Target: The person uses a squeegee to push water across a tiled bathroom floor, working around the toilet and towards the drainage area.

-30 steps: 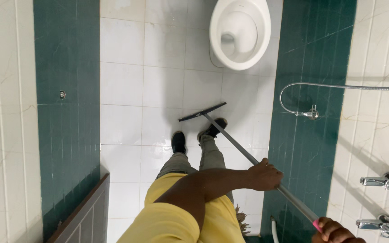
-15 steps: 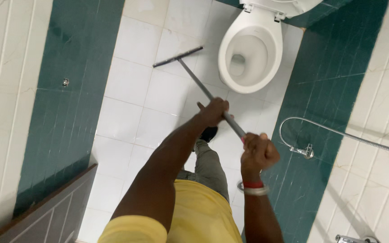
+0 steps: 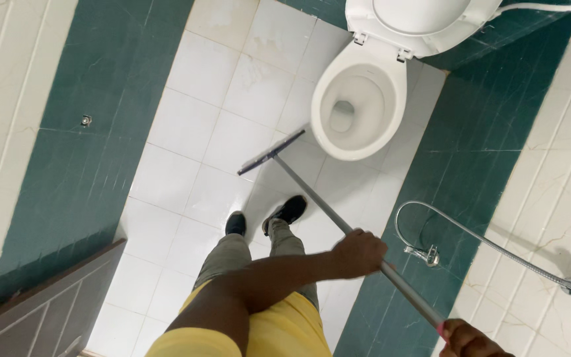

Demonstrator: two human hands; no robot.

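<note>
Fingers of left hand (image 3: 359, 252) wrapped round the squeegee (image 3: 318, 205) pole, right hand (image 3: 467, 338) gripped its end, blade lay just beside the toilet (image 3: 358, 109), shoes nearer than it.

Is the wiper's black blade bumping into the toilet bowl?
Cannot tell. In the head view the blade's far end sits right by the toilet bowl's front rim, with no clear gap and no plain contact.
</note>
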